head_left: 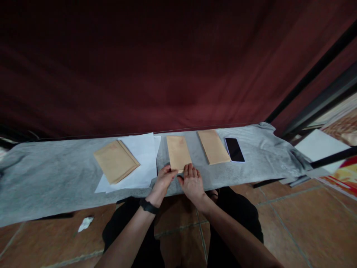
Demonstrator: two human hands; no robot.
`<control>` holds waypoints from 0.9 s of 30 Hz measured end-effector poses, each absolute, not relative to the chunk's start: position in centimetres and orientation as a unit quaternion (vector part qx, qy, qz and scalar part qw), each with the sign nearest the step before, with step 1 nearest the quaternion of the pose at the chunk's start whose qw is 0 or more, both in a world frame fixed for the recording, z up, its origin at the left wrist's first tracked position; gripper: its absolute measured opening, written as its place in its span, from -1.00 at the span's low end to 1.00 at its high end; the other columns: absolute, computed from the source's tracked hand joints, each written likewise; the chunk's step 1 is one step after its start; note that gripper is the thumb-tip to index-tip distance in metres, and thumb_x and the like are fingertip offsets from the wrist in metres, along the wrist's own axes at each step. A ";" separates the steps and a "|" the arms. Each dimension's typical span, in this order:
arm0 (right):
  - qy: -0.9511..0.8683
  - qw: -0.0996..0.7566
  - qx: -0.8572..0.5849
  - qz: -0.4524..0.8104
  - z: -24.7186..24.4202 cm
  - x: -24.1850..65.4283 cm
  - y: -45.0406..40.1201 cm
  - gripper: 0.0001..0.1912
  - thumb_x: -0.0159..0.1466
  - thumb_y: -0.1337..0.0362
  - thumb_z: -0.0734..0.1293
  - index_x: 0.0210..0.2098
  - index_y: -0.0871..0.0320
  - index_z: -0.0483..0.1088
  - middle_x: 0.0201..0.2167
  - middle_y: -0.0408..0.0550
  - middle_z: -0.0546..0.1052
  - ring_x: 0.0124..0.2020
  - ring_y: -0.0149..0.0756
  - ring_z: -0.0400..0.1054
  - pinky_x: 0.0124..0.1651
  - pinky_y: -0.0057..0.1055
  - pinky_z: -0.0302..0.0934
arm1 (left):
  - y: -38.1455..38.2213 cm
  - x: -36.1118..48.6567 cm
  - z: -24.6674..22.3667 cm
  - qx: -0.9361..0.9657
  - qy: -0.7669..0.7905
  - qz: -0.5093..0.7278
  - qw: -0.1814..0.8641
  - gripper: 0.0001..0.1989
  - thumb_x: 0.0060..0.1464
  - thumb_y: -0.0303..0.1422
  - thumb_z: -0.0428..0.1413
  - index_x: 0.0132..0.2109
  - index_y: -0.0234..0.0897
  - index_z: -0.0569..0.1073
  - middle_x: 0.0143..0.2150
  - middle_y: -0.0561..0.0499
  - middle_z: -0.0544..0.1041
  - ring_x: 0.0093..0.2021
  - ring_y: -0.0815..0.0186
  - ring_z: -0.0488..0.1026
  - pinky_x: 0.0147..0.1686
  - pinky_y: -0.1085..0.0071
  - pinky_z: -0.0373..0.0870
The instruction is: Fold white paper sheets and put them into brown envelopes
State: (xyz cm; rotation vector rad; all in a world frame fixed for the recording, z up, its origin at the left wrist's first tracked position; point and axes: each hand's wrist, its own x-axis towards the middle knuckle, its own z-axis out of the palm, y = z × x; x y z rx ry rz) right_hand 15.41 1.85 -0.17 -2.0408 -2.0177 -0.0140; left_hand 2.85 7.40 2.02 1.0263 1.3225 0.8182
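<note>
You have a phone [235, 150], dark screen up, on the grey cloth [262, 149] to the right of your hands [193, 184]. A dark red curtain [178, 74] hangs beyond your hands. Below and left of your hands, note the white scrap [85, 223] on the tiled floor [301, 216].

Matt paper envelopes [178, 150], matt cloth [264, 156]

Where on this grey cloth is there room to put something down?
The widest bare patches of grey cloth lie left of the leftmost envelopes and right of the phone. A narrower strip runs between the middle envelope and the rightmost stack. It's crowded where the left hand and right hand touch the middle envelope, and where envelopes overlap white paper.
</note>
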 end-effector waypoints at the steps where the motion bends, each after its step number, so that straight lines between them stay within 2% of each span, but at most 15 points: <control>1: -0.695 0.147 -0.704 0.003 0.3 15.8 2.0 -0.46 0.43 0.24 0.17 0.29 0.47 0.27 0.22 0.55 0.38 0.13 0.16 0.41 0.13 0.03 0.31 | 7.3 3.4 2.5 0.454 0.558 0.366 0.590 -0.74 -0.16 -0.26 0.28 -0.30 -0.31 0.50 -0.43 0.06 0.53 -0.45 0.39 0.39 -0.45 0.47 0.25; 4: -0.663 0.213 -0.713 0.076 1.5 17.8 2.8 -0.55 0.42 0.38 0.08 0.20 0.32 0.38 0.01 0.37 0.57 -0.09 0.02 0.52 -0.05 -0.11 0.38 | 6.9 4.8 4.0 0.495 0.502 0.388 0.594 -0.70 -0.06 -0.21 0.28 -0.20 -0.29 0.52 -0.31 0.00 0.57 -0.29 0.30 0.50 -0.35 0.44 0.39; 6: -0.599 0.308 -0.721 0.163 2.1 19.2 3.4 -0.60 0.45 0.28 0.09 0.09 0.23 0.45 -0.17 0.24 0.63 -0.19 -0.05 0.54 -0.09 -0.18 0.37 | 6.7 5.3 4.8 0.512 0.456 0.384 0.617 -0.57 0.04 -0.15 0.25 0.02 -0.26 0.49 -0.08 -0.09 0.59 -0.06 0.19 0.53 -0.19 0.36 0.48; 8: -0.496 0.435 -0.693 0.289 2.1 20.1 3.9 -0.60 0.44 0.08 0.14 -0.08 0.19 0.50 -0.30 0.14 0.63 -0.26 -0.11 0.54 -0.12 -0.23 0.38 | 6.6 5.3 5.0 0.492 0.458 0.381 0.635 -0.49 0.13 -0.11 0.20 0.17 -0.21 0.41 0.09 -0.14 0.54 0.11 0.12 0.49 -0.08 0.29 0.51; 10: -0.386 0.542 -0.611 0.429 1.8 20.1 4.2 -0.56 0.36 -0.07 0.22 -0.19 0.18 0.49 -0.34 0.09 0.62 -0.29 -0.15 0.54 -0.14 -0.24 0.40 | 6.6 5.2 4.6 0.438 0.488 0.389 0.647 -0.51 0.16 -0.11 0.20 0.16 -0.21 0.41 0.11 -0.16 0.53 0.14 0.11 0.48 -0.06 0.27 0.53; 13: -0.293 0.603 -0.491 0.556 1.0 18.7 4.2 -0.54 0.22 -0.15 0.36 -0.26 0.16 0.47 -0.36 0.01 0.62 -0.29 -0.18 0.53 -0.12 -0.25 0.41 | 6.6 5.2 3.3 0.354 0.485 0.391 0.697 -0.58 0.03 -0.14 0.32 -0.05 -0.28 0.50 0.00 -0.16 0.59 0.00 0.13 0.56 -0.12 0.26 0.57; 16: -0.288 0.594 -0.482 0.576 0.6 17.5 4.1 -0.54 0.15 -0.17 0.40 -0.36 0.13 0.45 -0.39 -0.03 0.61 -0.26 -0.19 0.53 -0.09 -0.27 0.40 | 6.8 5.1 2.6 0.324 0.459 0.390 0.729 -0.58 -0.12 -0.17 0.42 -0.18 -0.31 0.55 -0.08 -0.15 0.62 -0.14 0.18 0.59 -0.18 0.29 0.58; 19: -0.311 0.546 -0.508 0.589 0.8 17.9 3.8 -0.53 0.15 -0.17 0.40 -0.34 0.15 0.48 -0.35 0.01 0.63 -0.23 -0.18 0.53 -0.07 -0.24 0.40 | 7.5 4.6 2.8 0.337 0.475 0.370 0.724 -0.60 -0.15 -0.19 0.44 -0.21 -0.32 0.57 -0.19 -0.11 0.65 -0.27 0.25 0.59 -0.26 0.33 0.56; 24: -0.393 0.345 -0.500 0.691 2.1 20.6 3.4 -0.42 0.26 -0.18 0.30 -0.28 0.28 0.57 -0.32 0.17 0.66 -0.38 -0.20 0.53 -0.24 -0.23 0.43 | 9.0 2.9 2.9 0.386 0.530 0.305 0.691 -0.68 -0.10 -0.20 0.40 -0.31 -0.33 0.52 -0.48 0.00 0.58 -0.50 0.33 0.51 -0.48 0.44 0.41; 26: -0.447 0.354 -0.527 0.631 2.3 21.1 3.4 -0.36 0.35 -0.18 0.18 -0.26 0.28 0.58 -0.28 0.18 0.66 -0.35 -0.18 0.55 -0.22 -0.22 0.44 | 9.3 2.5 2.5 0.406 0.543 0.284 0.678 -0.69 -0.07 -0.20 0.38 -0.34 -0.33 0.49 -0.54 0.02 0.54 -0.56 0.35 0.47 -0.54 0.47 0.35; 27: -0.487 0.379 -0.548 0.565 2.3 21.1 3.4 -0.37 0.39 -0.15 0.13 -0.20 0.26 0.59 -0.21 0.17 0.66 -0.26 -0.16 0.56 -0.14 -0.20 0.45 | 9.3 2.3 2.2 0.415 0.550 0.275 0.670 -0.70 -0.05 -0.20 0.36 -0.34 -0.32 0.48 -0.56 0.03 0.52 -0.59 0.36 0.45 -0.56 0.48 0.33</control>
